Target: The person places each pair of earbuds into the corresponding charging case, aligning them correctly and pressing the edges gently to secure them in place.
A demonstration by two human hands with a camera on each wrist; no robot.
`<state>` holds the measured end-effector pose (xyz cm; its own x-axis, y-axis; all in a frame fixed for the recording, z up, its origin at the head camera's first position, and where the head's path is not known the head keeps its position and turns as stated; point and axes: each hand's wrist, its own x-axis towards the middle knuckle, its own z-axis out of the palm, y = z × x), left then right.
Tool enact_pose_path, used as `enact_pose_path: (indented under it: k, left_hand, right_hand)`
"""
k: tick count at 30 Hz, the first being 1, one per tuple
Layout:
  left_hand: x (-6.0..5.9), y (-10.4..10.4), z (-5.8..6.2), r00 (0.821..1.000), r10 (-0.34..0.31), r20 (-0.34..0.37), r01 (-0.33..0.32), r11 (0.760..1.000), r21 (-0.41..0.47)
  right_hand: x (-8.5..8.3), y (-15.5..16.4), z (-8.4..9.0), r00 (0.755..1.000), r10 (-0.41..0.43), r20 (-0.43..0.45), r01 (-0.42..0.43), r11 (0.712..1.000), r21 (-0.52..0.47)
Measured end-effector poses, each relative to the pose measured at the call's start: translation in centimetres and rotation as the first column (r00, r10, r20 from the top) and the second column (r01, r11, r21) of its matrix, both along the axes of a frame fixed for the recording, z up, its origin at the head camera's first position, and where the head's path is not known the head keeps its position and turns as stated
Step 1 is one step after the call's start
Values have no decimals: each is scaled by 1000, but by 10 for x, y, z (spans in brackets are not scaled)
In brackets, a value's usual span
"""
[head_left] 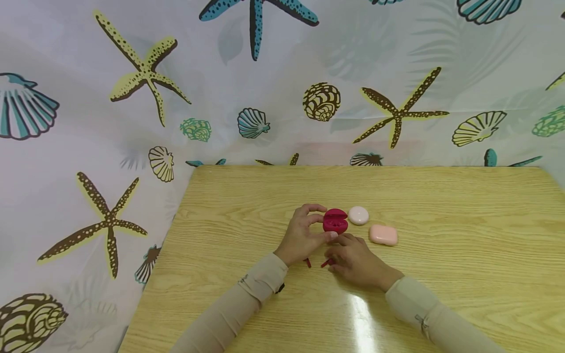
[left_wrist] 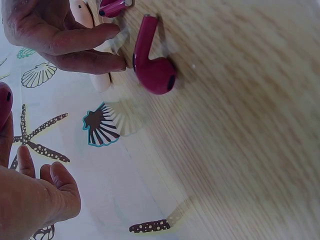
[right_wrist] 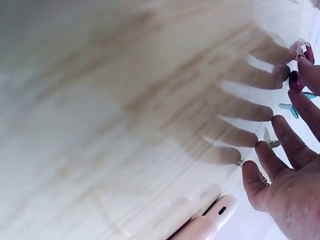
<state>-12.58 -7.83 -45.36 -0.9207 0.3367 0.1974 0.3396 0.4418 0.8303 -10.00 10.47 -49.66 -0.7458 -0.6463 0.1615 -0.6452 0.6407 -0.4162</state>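
My left hand (head_left: 304, 235) holds a small red earbud case (head_left: 335, 224), its lid raised, between thumb and fingers. In the left wrist view only the case's edge (left_wrist: 4, 102) shows. Low over the table, my right hand (head_left: 357, 260) has its thumb and index finger on either side of a red earbud (head_left: 326, 263); the stem sticks out to the left. Its other fingers are spread, tips at the tabletop in the right wrist view. Another red earbud (left_wrist: 154, 62) lies on the wood below the left hand.
A round white case (head_left: 358, 215) sits just right of the red case. Beyond the right hand lies a pink rectangular case (head_left: 383, 235). All are on a wooden table (head_left: 463, 211), with a shell-and-starfish patterned cloth (head_left: 282, 88) hanging behind.
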Motion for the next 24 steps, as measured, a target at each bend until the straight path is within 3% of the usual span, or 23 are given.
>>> enact_pose_path:
  k: [12,19,24]
  left_hand:
    - [1,-1,1,1000,11,23,-11,1000,-4]
    - [1,-1,0,1000,7,5,-7,1000,4]
    - [0,-2,0,1000,4,-9,-4,1000,14]
  right_hand:
    - [-1,0,-2,1000,-3,-26,3,1000,-2]
    - [-5,4,-2,976,22,-218,-43,994,-96]
    - [-10,13,5,955,-1,-298,-47,987,-154]
